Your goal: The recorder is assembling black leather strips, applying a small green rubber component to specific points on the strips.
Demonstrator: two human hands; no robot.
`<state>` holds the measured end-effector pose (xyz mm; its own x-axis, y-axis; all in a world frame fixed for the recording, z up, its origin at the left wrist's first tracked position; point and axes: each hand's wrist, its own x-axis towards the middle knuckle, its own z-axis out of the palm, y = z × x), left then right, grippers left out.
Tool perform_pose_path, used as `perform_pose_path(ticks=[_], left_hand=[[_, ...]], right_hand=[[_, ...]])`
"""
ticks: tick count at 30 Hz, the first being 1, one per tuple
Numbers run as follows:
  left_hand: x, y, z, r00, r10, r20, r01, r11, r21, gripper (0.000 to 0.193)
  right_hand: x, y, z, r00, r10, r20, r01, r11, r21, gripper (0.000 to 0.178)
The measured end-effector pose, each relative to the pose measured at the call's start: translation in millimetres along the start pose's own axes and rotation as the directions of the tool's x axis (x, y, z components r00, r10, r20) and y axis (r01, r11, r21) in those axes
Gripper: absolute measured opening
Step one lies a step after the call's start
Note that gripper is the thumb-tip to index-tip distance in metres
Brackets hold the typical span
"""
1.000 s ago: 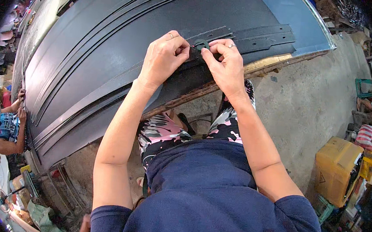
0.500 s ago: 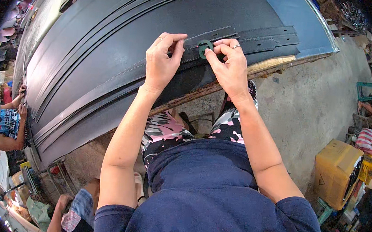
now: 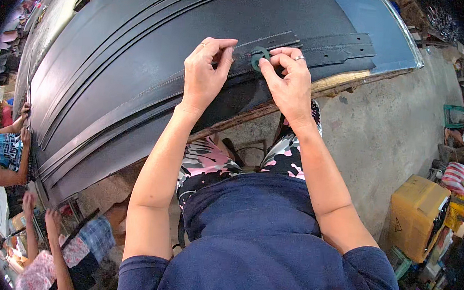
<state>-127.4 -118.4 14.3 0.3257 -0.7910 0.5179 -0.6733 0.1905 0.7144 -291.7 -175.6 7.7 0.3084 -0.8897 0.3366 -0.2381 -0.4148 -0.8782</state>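
My right hand pinches a dark green ring-shaped piece between thumb and fingers, above the black strips. Beside it, my left hand has its thumb and forefinger drawn together. Anything between those fingertips is too small to make out. Under both hands lie long black stitched straps, side by side along the table's near edge. Their ends, pierced with small holes, reach out to the right of my right hand.
A black sheet with more narrow black strips covers the table. A wooden edge runs along my side. One person holds the table's left end; another sits lower left. A cardboard box stands on the floor at right.
Both hands and the green ring-shaped piece have shifted very slightly right. At lower left, the seated person has leaned into view and raised both arms.
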Motion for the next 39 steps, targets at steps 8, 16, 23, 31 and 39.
perform_pose_path(ticks=[8, 16, 23, 31, 39], left_hand=[[0.0, -1.4, 0.3, 1.000, 0.012, -0.005, -0.012, 1.000, 0.006, 0.012], [-0.2, -0.4, 0.5, 1.000, 0.023, -0.007, -0.023, 1.000, 0.012, 0.012], [-0.3, -1.0, 2.1, 1.000, 0.022, -0.008, -0.022, 1.000, 0.005, 0.012], [-0.2, -3.6, 1.7, 1.000, 0.021, -0.010, -0.020, 1.000, 0.008, 0.011], [-0.6, -1.4, 1.1, 1.000, 0.017, -0.014, -0.017, 1.000, 0.011, 0.012]], right_hand=[[2.2, -1.6, -2.2, 1.000, -0.019, 0.015, 0.020, 0.998, -0.068, 0.020], [2.4, -2.3, -3.4, 1.000, 0.021, 0.009, -0.021, 1.000, 0.007, 0.021], [2.9, -1.9, -3.6, 1.000, 0.028, 0.008, -0.028, 1.000, -0.003, 0.021], [3.8, 1.2, -2.8, 1.000, -0.005, 0.014, 0.006, 1.000, -0.029, 0.022], [3.4, -0.5, -3.6, 0.999, -0.025, 0.022, 0.027, 0.997, -0.073, 0.022]])
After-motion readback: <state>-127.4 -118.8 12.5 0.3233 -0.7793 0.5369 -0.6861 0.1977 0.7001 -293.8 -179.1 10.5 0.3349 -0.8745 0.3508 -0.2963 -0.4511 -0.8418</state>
